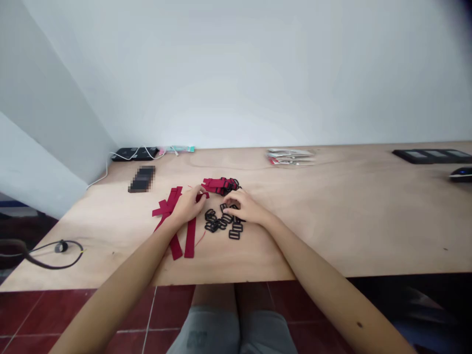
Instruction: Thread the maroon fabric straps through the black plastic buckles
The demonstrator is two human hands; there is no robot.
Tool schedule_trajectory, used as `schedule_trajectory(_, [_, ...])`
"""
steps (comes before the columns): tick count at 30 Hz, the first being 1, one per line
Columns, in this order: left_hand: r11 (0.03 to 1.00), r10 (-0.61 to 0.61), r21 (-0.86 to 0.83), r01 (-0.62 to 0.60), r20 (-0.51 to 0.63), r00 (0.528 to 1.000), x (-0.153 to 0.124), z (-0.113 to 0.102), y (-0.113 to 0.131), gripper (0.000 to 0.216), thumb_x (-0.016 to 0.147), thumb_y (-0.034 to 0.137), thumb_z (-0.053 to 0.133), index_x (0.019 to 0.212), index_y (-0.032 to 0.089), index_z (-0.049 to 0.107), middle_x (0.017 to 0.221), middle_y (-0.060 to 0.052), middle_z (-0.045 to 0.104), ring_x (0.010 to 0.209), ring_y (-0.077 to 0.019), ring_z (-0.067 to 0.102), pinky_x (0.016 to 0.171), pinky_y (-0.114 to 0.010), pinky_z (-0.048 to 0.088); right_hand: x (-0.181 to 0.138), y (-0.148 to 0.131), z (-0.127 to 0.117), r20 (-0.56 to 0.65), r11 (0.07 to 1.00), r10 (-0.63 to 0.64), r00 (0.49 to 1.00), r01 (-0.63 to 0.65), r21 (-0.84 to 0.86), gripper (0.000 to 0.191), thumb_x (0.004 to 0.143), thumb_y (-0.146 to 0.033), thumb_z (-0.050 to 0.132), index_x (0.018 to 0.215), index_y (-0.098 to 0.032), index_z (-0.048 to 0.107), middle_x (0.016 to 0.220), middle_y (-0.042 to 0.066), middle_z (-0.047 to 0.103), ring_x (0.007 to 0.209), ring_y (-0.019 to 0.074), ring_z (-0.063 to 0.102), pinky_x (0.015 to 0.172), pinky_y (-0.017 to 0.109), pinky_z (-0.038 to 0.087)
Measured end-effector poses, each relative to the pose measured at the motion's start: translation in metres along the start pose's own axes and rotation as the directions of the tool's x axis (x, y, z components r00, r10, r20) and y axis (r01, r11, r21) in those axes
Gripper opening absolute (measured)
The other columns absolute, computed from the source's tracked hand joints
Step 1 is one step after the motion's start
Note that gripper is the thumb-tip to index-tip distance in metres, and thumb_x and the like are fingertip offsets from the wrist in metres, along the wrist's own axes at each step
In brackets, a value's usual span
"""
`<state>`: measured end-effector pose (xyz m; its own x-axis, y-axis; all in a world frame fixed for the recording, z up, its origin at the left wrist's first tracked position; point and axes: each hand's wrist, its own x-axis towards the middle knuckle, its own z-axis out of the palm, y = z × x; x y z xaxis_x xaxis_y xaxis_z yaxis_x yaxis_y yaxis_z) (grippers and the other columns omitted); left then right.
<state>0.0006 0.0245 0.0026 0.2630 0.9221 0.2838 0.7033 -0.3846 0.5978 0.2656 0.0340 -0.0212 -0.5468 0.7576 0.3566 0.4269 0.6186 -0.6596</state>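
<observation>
Pale wall (258, 73) behind wooden tabletop (332, 221) | left hand (189, 204): fingers closed on a red strap (206, 195) | right hand (245, 205): fingers half-curled at black buckles (220, 223), grip unclear | loose straps (190, 238) near left hand | buckled bundle (221, 184) just beyond both hands

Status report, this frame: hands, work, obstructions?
Left hand at red strap. Right hand over black buckles, grip unclear. Loose red thread near buckles; nothing obviously blocking.

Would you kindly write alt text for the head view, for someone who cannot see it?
A person's left hand pinches a red strap at a wooden table, the right hand at loose black buckles. More red straps lie to the left; a buckled red bundle lies beyond.
</observation>
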Motion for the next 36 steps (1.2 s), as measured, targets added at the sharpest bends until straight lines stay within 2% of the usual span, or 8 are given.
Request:
schedule_trajectory(7, [0.98, 0.129, -0.153, -0.127, 0.006, 0.992, -0.002, -0.001, 0.01, 0.017, 0.1, 0.023, 0.053, 0.106, 0.022, 0.069, 0.107, -0.006, 0.078, 0.099, -0.0244, 0.072, 0.092, -0.037, 0.054, 0.005, -0.013, 0.003, -0.074, 0.934, 0.151, 0.986, -0.117, 0.337, 0.016, 0.091, -0.032, 0.075, 0.102, -0.02, 0.077, 0.096, 0.006, 0.077, 0.084, 0.0215, 0.068, 0.079, 0.036, 0.056])
schedule_trajectory(13, [0.96, 0.177, -0.226, -0.165, 0.032, 0.984, -0.005, 0.003, 0.019, 0.019, 0.104, 0.031, 0.055, 0.11, 0.022, 0.07, 0.108, -0.007, 0.078, 0.1, -0.0238, 0.072, 0.093, -0.037, 0.055, 0.011, -0.011, 0.015, -0.114, 0.806, 0.189, 0.975, -0.088, 0.586, 0.029, 0.086, -0.045, 0.082, 0.102, -0.021, 0.078, 0.101, 0.007, 0.079, 0.092, 0.0233, 0.073, 0.087, 0.039, 0.06])
schedule_trajectory(18, [0.938, 0.191, -0.303, -0.17, 0.042, 0.981, -0.005, 0.006, 0.026, 0.02, 0.104, 0.033, 0.057, 0.108, 0.02, 0.071, 0.105, -0.006, 0.078, 0.097, -0.0226, 0.072, 0.093, -0.036, 0.056, 0.013, -0.013, 0.018, -0.117, 0.779, 0.19, 0.975, -0.077, 0.622, 0.032, 0.085, -0.048, 0.083, 0.103, -0.022, 0.077, 0.101, 0.007, 0.078, 0.094, 0.0229, 0.073, 0.089, 0.038, 0.06])
schedule_trajectory(22, [0.925, 0.167, -0.351, -0.146, 0.032, 0.985, -0.005, 0.008, 0.028, 0.018, 0.102, 0.033, 0.06, 0.106, 0.02, 0.072, 0.104, -0.007, 0.078, 0.097, -0.0225, 0.072, 0.092, -0.035, 0.057, 0.012, -0.016, 0.019, -0.143, 0.747, 0.21, 0.967, -0.064, 0.662, 0.032, 0.084, -0.046, 0.084, 0.105, -0.024, 0.07, 0.097, 0.004, 0.074, 0.083, 0.0195, 0.071, 0.08, 0.035, 0.061])
schedule_trajectory(26, [0.925, 0.135, -0.358, -0.128, -0.005, 0.991, -0.003, 0.011, 0.024, 0.017, 0.099, 0.032, 0.063, 0.102, 0.019, 0.074, 0.104, -0.008, 0.079, 0.098, -0.0238, 0.074, 0.091, -0.037, 0.059, 0.012, -0.016, 0.021, -0.172, 0.794, 0.214, 0.962, -0.069, 0.604, 0.028, 0.086, -0.047, 0.08, 0.095, -0.023, 0.069, 0.088, 0.003, 0.07, 0.077, 0.0192, 0.069, 0.075, 0.034, 0.06])
schedule_trajectory(30, [0.907, 0.108, -0.41, -0.098, 0.003, 0.994, -0.002, 0.014, 0.02, 0.017, 0.097, 0.033, 0.067, 0.102, 0.019, 0.076, 0.102, -0.009, 0.081, 0.096, -0.0247, 0.076, 0.09, -0.038, 0.061, 0.014, -0.016, 0.023, -0.212, 0.826, 0.195, 0.958, -0.043, 0.563, 0.027, 0.089, -0.047, 0.076, 0.098, -0.022, 0.073, 0.094, 0.006, 0.074, 0.082, 0.0212, 0.071, 0.077, 0.036, 0.061])
schedule_trajectory(33, [0.87, 0.08, -0.483, -0.095, -0.053, 0.995, -0.002, 0.017, 0.02, 0.021, 0.094, 0.033, 0.072, 0.109, 0.019, 0.073, 0.101, -0.009, 0.08, 0.096, -0.0244, 0.077, 0.088, -0.038, 0.063, 0.014, -0.016, 0.024, -0.23, 0.836, 0.18, 0.956, -0.025, 0.548, 0.027, 0.087, -0.045, 0.078, 0.099, -0.021, 0.075, 0.097, 0.008, 0.076, 0.087, 0.023, 0.073, 0.08, 0.037, 0.061])
schedule_trajectory(36, [0.856, 0.077, -0.505, -0.114, -0.095, 0.993, -0.003, 0.018, 0.018, 0.024, 0.093, 0.032, 0.075, 0.112, 0.019, 0.072, 0.103, -0.009, 0.08, 0.097, -0.0238, 0.078, 0.091, -0.038, 0.064, 0.014, -0.017, 0.024, -0.203, 0.812, 0.218, 0.955, -0.062, 0.58, 0.032, 0.085, -0.05, 0.08, 0.096, -0.021, 0.073, 0.089, 0.006, 0.076, 0.076, 0.0214, 0.072, 0.074, 0.036, 0.061])
